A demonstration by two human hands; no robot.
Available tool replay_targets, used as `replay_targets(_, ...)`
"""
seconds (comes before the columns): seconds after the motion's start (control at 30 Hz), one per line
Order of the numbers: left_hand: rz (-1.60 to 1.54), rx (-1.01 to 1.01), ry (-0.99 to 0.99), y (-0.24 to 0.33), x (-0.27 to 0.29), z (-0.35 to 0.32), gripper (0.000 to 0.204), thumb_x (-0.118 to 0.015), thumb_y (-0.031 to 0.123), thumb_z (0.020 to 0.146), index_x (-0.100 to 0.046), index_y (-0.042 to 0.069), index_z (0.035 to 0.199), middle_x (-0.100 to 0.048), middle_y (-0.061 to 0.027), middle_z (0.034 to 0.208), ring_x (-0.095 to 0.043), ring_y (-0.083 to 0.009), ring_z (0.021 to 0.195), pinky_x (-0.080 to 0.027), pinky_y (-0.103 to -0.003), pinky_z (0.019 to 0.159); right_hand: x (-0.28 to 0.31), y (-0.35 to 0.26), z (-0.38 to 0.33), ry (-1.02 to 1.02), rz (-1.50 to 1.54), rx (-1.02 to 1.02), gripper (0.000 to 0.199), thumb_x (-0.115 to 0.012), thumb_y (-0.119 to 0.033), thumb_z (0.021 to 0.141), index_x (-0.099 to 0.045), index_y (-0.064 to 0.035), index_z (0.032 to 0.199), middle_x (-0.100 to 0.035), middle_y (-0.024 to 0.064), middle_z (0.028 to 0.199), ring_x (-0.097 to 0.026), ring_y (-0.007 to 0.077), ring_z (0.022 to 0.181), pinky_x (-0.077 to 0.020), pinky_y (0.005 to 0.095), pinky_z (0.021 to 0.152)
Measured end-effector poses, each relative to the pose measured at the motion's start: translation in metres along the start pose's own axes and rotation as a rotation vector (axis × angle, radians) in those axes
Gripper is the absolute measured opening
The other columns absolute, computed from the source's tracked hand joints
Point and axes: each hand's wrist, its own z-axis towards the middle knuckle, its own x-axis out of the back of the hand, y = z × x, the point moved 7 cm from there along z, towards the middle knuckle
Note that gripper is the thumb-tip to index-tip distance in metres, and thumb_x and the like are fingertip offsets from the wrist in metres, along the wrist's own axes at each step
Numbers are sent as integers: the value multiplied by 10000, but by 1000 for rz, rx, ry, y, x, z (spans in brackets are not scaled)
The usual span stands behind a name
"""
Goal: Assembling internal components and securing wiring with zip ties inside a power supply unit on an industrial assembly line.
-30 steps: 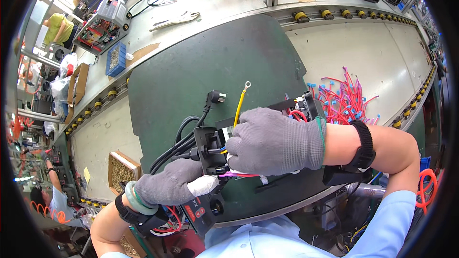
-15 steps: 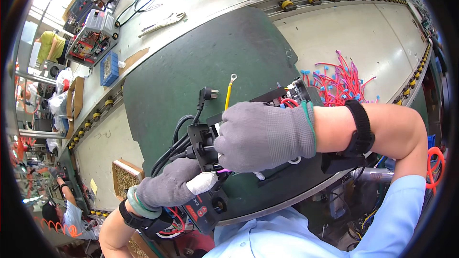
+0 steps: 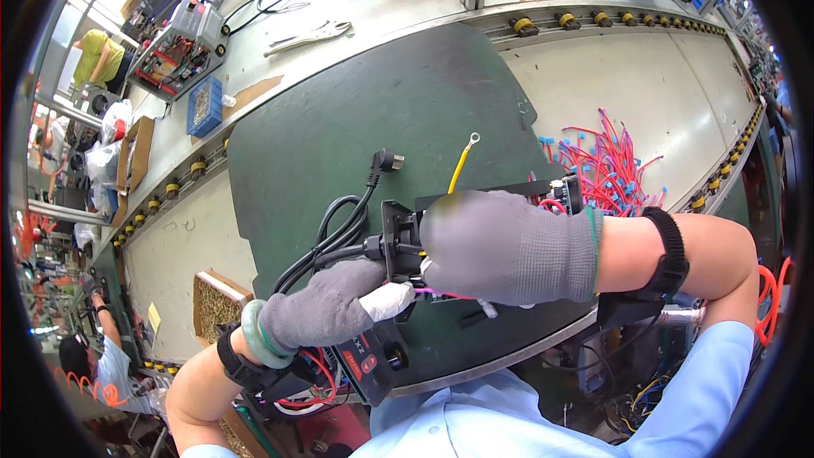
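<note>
A black panel (image 3: 398, 229) with a power cord (image 3: 331, 220) fixed through it stands near the mat's middle. My left hand (image 3: 326, 301), in a grey glove with white tape on the thumb, is closed round the panel's lower edge. Over the unit's inside, my right hand (image 3: 513, 246), also gloved, is curled like a fist just right of the panel; what its fingertips hold is hidden. A yellow wire (image 3: 459, 168) with a ring terminal sticks up beyond it. Below my left hand tilts a black control panel (image 3: 373, 360) with a red label and a knob.
A dark green mat (image 3: 356, 110) lies under the work. Red wires with blue connectors (image 3: 606, 161) are heaped to the right. Left are a blue bin (image 3: 204, 106) and a box of small parts (image 3: 218, 305). Locking pliers (image 3: 309, 36) lie at the back, near an open machine (image 3: 180, 47).
Both hands and the unit appear shifted right in the picture, along with the surroundings. The yellow wire leans more to the right. My left hand keeps its grip on the panel.
</note>
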Motion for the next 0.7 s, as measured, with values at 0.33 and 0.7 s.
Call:
replay_targets(0.33,-86,1,15,8,-2,2,497,-515,440,1009,-619,-31,1130,-627,-207,895,-590,-349,831,-466,-437,773,-7,-8,-4,156,-122,158,145,-653,-229,637,-570,-121,686,-514,21,666,-601,189,602,-480,347,506)
replay_targets(0.7,-93,65,-31,5,-2,2,586,-495,529,1000,-602,-28,1147,-622,-197,1003,-588,-305,942,-460,-416,835,2,-5,-4,152,-124,-55,137,-689,-192,728,-608,-88,762,-559,55,722,-633,232,629,-507,368,523)
